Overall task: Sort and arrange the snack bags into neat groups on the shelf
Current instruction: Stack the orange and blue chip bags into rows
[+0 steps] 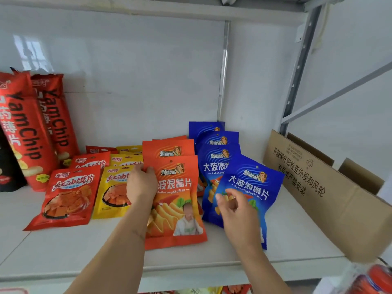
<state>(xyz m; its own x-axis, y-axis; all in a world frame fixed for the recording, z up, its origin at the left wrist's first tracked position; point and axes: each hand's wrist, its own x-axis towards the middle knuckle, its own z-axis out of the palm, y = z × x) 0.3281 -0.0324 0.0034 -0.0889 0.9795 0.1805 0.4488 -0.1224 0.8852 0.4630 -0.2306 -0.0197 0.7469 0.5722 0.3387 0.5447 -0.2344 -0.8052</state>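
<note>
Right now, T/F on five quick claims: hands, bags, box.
1. The left hand grips the front orange bag at its left edge. True.
2. The right hand has a firm grip on a yellow bag. False: it hovers with loose fingers over the front blue bag, no clear grip.
3. The blue bags sit right of the orange ones. True.
4. The YamChip bags lie flat at the right end. False: they stand leaning at the left.
5. The cardboard box is at the left end of the shelf. False: it is at the right.
</note>
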